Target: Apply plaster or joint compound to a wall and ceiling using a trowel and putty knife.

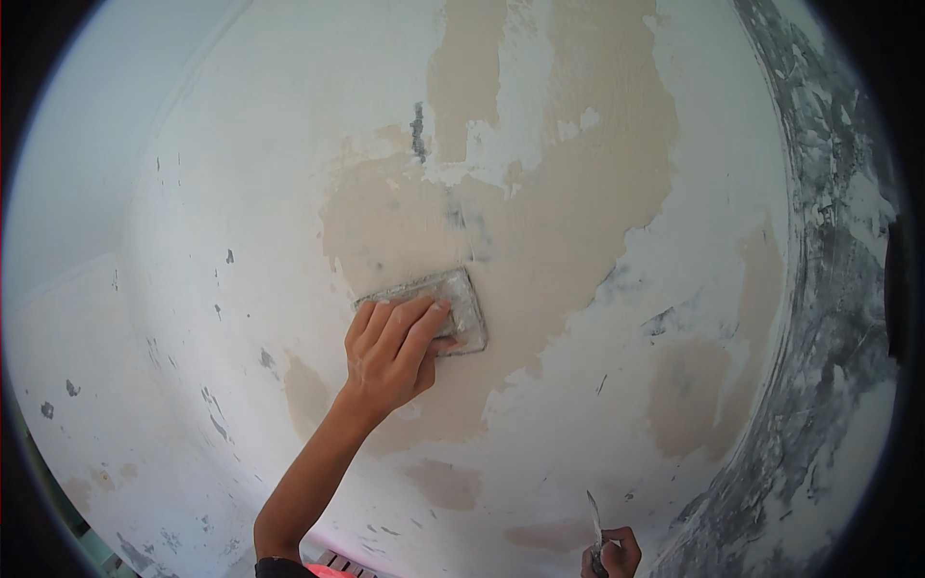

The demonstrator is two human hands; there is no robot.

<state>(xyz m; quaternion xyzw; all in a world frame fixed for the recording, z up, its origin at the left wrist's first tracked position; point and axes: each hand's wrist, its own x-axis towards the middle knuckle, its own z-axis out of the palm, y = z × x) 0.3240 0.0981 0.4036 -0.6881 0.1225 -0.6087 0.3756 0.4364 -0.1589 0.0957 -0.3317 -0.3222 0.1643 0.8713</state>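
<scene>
My left hand (390,352) is wrapped over a rectangular sanding block (464,306), grey and smeared with white. The block lies flat on the wall (568,424), over a large beige patch (588,207); its working face is hidden against the surface. At the lower edge, right of centre, my right hand (614,554) is closed round the handle of a putty knife (594,515). Its thin blade points up and appears edge-on. Whether the blade touches the wall I cannot tell.
Smaller beige patches (686,395) and dark scuffs mark the white wall. A rough dark grey strip (829,212) streaked with white runs down the right side. Another pale wall surface (72,337) meets it at the left. A slatted object (342,564) shows at the bottom.
</scene>
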